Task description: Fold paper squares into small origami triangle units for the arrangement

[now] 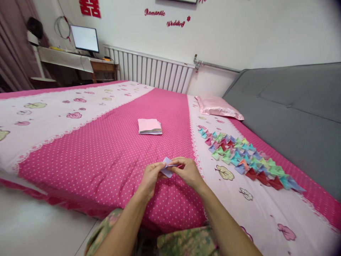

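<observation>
Where the bedspread (pixel 106 153) shows pink polka dots, a stack of square paper (pixel 149 125) lies with a pale pink sheet on top. Nearer you, your left hand (pixel 150 176) pinches the left side of a lavender folded paper (pixel 167 172), held in front of you between your hands. Your right hand (pixel 187 173) grips its right side between thumb and fingers. Farther right, beyond a pink satin pillow (pixel 218 107), multicolored folded paper pieces (pixel 237 158) stand in rows near the gray headboard (pixel 290 117).

Pink pillow (pixel 220 108) placed near grey headboard (pixel 290 92). Lit monitor (pixel 84 38) set on cloth-covered desk (pixel 64 57). White radiator (pixel 149 67) mounted along wall (pixel 239 35), red lettering (pixel 176 24) stuck above. Curtain (pixel 14 42) hung at far left.
</observation>
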`<state>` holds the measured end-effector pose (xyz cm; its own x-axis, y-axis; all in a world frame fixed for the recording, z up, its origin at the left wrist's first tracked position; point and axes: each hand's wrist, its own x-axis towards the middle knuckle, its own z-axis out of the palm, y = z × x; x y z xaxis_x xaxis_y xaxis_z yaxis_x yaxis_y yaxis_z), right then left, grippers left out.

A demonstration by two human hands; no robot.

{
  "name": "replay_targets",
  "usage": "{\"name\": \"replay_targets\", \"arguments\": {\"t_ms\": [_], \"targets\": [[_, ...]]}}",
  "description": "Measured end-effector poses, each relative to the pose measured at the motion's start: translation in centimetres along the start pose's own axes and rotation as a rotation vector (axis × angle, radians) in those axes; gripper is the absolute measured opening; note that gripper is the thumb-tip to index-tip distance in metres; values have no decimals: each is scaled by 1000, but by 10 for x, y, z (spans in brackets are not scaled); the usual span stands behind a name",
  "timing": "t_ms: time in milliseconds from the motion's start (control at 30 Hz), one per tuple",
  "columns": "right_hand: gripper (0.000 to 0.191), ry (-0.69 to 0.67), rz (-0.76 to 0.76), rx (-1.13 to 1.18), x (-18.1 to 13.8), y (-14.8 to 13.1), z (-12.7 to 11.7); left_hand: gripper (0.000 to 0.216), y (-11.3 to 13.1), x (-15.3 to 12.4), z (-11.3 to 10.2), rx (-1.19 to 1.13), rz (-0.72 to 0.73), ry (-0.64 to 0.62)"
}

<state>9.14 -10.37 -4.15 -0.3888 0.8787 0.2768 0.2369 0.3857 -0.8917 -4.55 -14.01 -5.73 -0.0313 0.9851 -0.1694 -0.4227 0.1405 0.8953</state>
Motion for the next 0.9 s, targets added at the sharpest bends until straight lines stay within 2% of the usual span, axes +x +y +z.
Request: {"name": "replay_targets", "arguments": {"t_ms": [200, 367, 900], "targets": [[23, 60, 28, 6, 0, -2, -1, 32, 2, -1, 2, -28, 7, -79], [24, 97, 48, -22, -1, -5, -1, 28, 1, -1, 3, 84, 87, -146], [23, 152, 27, -27, -2, -11, 2, 30, -1, 1, 4, 18, 64, -83]]}}
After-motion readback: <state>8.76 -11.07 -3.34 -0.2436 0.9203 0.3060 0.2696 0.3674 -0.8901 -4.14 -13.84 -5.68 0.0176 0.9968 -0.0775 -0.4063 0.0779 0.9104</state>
